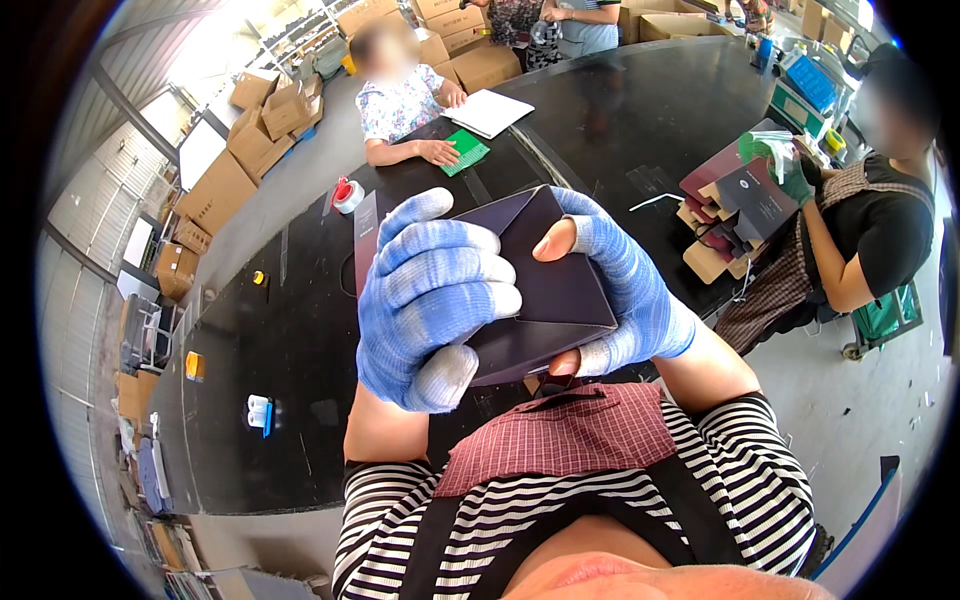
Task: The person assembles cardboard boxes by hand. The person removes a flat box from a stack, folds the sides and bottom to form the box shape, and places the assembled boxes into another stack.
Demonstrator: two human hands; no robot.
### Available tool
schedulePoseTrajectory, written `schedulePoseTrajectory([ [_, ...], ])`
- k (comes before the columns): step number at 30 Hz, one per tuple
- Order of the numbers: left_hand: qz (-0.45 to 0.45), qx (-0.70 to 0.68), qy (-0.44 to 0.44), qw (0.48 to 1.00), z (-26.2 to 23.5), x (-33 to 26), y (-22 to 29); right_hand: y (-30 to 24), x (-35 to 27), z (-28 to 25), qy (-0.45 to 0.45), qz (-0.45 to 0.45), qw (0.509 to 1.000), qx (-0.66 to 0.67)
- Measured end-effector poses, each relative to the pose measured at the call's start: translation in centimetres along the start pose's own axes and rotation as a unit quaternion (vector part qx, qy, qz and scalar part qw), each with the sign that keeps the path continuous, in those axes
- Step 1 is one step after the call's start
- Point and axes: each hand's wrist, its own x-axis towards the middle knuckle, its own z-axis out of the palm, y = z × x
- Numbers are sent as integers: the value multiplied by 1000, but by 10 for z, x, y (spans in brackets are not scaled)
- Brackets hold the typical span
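- The left hand [430, 300], in a blue knit glove, has its grip clenched around a dark folded cardboard box [550, 290].
- The gloved right hand [625, 290] grips the box's other side, held above the black table [300, 330].

Dark, matte folded card envelope [545, 285], nearly black with a faint purple cast, held up close below the camera, well above the black worktop. Triangular flaps meeting at angled seams on the facing side, one pointed flap standing open at the top. Tilted, left part hidden behind gloved fingers, lower edge catching light as a paler strip.
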Motion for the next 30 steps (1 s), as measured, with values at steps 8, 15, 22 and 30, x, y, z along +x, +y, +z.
schedulePoseTrajectory([
  [8,7,26,26,999,6,-22,3,1,-3,0,-21,-8,999,-23],
  [15,-32,-2,140,990,26,-34,0,9,-2,3,27,-16,999,40],
  [22,-57,-10,109,992,19,-32,4,13,-11,15,43,48,992,112],
  [30,-306,-182,128,926,98,-87,-7,53,-79,16,123,236,955,132],
])
